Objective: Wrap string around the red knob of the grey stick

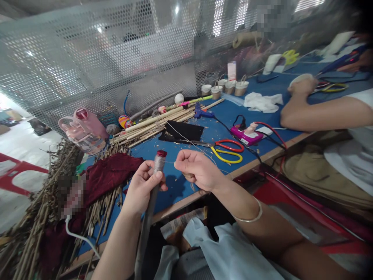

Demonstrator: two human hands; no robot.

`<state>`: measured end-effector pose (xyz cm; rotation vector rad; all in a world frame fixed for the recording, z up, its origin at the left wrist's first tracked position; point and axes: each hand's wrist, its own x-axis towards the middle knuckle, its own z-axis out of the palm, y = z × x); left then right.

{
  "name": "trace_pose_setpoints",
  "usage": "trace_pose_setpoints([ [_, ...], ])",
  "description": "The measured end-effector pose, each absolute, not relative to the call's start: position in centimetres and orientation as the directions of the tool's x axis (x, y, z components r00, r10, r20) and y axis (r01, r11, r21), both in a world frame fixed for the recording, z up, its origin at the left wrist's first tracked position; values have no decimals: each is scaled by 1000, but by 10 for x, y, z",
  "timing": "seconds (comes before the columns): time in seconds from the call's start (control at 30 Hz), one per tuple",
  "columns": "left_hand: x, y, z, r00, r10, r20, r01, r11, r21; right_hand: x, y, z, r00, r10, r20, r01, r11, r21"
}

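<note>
In my left hand [147, 182] is a long grey stick [147, 221], held upright and leaning slightly, its lower end near my lap. Grey twine [159, 163] is wound round the stick's upper end, and a dark red tip [161, 153] shows above it. My right hand [199, 169] pinches the loose end of the twine, which runs taut between both hands. Beyond the right hand lie scissors [225, 151] with one red and one yellow handle. A black piece of cloth or card [185, 131] is beside them.
Dark red cloth [109, 177] and bundled twigs [35, 217] lie left. Pale sticks [151, 124], a blue glue gun [203, 112] and a pink power strip [247, 134] are on the blue table. Behind stands a perforated metal screen [122, 50]. A co-worker's arm [320, 114] rests right.
</note>
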<state>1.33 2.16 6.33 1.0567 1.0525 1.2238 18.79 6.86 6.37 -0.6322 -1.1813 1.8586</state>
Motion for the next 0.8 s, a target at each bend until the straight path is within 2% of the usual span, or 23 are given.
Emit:
trace_pose_setpoints([
  [0.27, 5, 19, 67, 110, 993, -43, -95, 53, 994, 182, 78, 69, -539, 840, 58, -348, -159, -924],
  [0.4, 10, 21, 64, 97, 991, -89, -196, 107, 975, 180, 77, 69, -543, 837, 69, -353, -153, -923],
  [0.6, 19, 22, 63, 140, 987, -82, -338, 126, 933, 180, 76, 68, -515, 852, 90, -305, -84, -949],
  [0.8, 19, 25, 60, 206, 977, -54, -280, 112, 953, 181, 75, 70, -517, 851, 92, -322, -94, -942],
])
